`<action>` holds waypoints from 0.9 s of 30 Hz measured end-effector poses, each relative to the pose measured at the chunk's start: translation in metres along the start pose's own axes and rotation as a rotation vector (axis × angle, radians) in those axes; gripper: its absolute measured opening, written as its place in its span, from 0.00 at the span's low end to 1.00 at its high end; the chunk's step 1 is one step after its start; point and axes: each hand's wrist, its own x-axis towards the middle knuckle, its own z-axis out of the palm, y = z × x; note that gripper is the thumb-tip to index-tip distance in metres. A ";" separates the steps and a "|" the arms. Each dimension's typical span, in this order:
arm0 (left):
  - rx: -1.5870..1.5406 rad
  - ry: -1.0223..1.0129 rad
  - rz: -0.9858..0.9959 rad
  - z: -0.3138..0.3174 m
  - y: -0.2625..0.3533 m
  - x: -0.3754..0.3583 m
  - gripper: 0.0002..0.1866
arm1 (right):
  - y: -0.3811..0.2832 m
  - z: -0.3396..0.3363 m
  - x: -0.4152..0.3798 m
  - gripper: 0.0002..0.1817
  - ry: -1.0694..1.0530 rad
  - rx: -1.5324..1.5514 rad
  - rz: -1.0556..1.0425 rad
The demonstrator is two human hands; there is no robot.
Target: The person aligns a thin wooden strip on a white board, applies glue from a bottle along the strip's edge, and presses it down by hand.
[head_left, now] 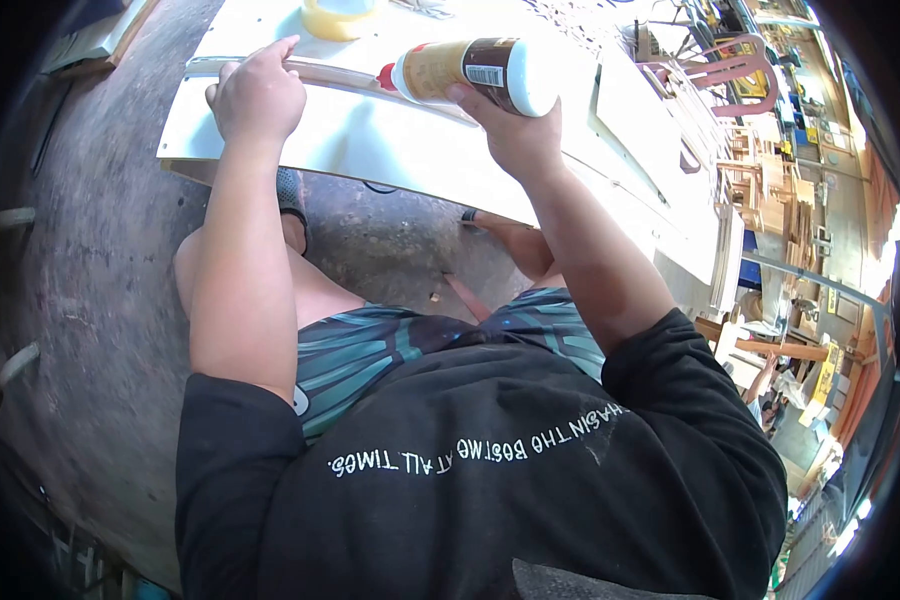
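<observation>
My left hand [258, 95] is closed on the left part of a thin wooden strip [335, 74] that lies across the white tabletop [370, 145]. My right hand [520, 138] grips a white bottle [460, 72] with a brown and tan label. The bottle is tipped on its side, its red nozzle [386, 77] pointing left, right by the strip. Whether the nozzle touches the wood cannot be made out. Behind the strip stands a round container [340, 18] with something yellowish in it.
A pinkish-red plastic chair [770, 80] stands beyond the table at the right. Stacked wooden pieces [800, 220] fill the right background. Part of another person's arm [762, 378] shows there. Below the table is a dark floor [100, 300].
</observation>
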 end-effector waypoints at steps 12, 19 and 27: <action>-0.065 0.137 0.240 0.011 0.027 -0.008 0.24 | 0.019 -0.020 -0.007 0.27 0.026 0.049 0.020; -0.063 -0.093 0.351 0.018 0.064 -0.018 0.21 | 0.017 -0.033 -0.011 0.26 0.022 0.043 0.041; -0.057 -0.159 0.336 0.023 0.069 -0.017 0.17 | 0.024 -0.047 -0.015 0.26 0.037 0.013 0.047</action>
